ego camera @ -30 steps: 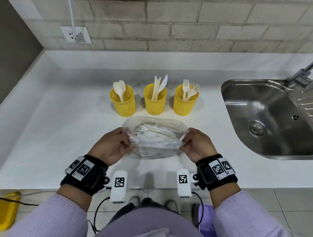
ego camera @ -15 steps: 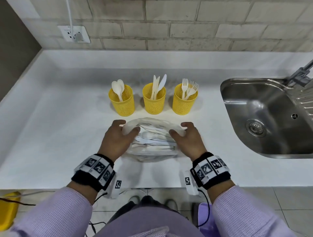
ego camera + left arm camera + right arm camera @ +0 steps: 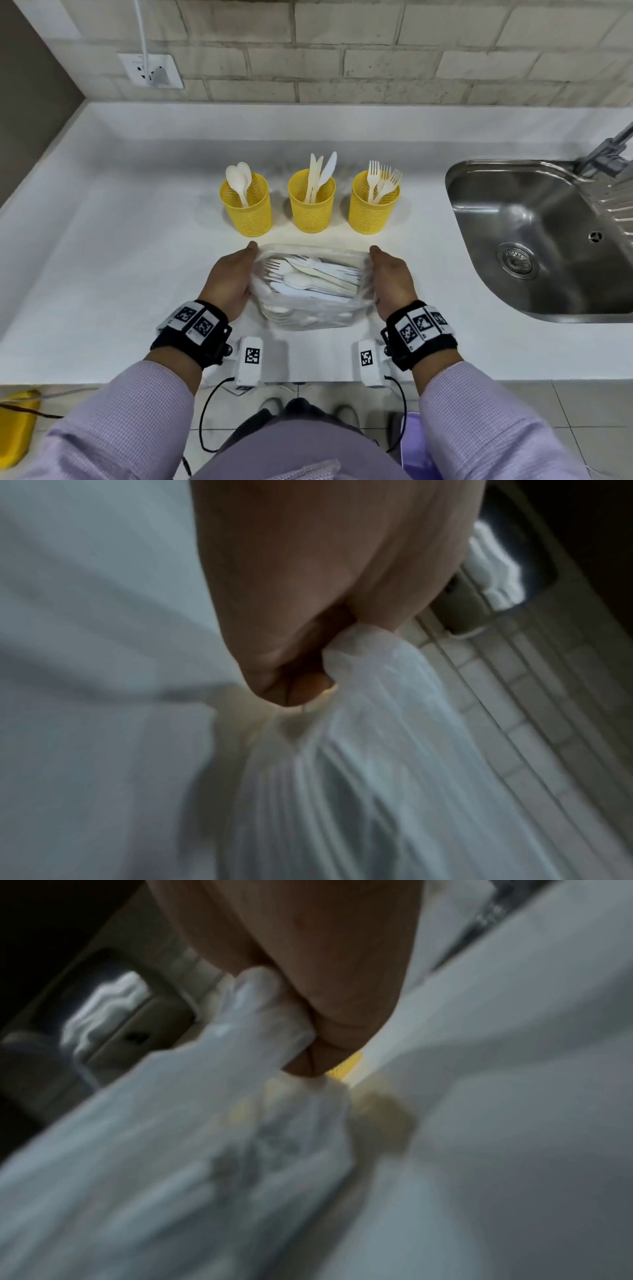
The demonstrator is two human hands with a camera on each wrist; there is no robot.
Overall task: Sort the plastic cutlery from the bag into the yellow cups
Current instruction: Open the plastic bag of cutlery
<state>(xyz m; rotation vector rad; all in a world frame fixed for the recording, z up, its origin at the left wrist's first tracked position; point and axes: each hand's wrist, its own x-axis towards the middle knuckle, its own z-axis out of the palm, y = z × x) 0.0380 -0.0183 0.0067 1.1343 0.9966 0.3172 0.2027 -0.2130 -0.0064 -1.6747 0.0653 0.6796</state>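
A clear plastic bag (image 3: 308,313) lies on the white counter with its mouth pulled wide, showing white forks, spoons and knives (image 3: 310,279) inside. My left hand (image 3: 233,277) grips the bag's left rim and my right hand (image 3: 388,277) grips its right rim. Both wrist views show the film bunched in curled fingers, the bag (image 3: 369,696) on the left and the bag (image 3: 260,1015) on the right. Behind the bag stand three yellow mesh cups: the left cup (image 3: 248,212) holds spoons, the middle cup (image 3: 311,209) knives, the right cup (image 3: 371,210) forks.
A steel sink (image 3: 534,240) with a tap (image 3: 606,150) is set into the counter (image 3: 120,257) at the right. A wall socket (image 3: 150,70) with a plugged cable sits on the brick wall at the back left. The counter's front edge runs just below my wrists.
Both hands moved from the bag's near edge to its sides and pulled apart. The bag's mouth went from bunched to wide, and the cutlery inside now shows plainly.
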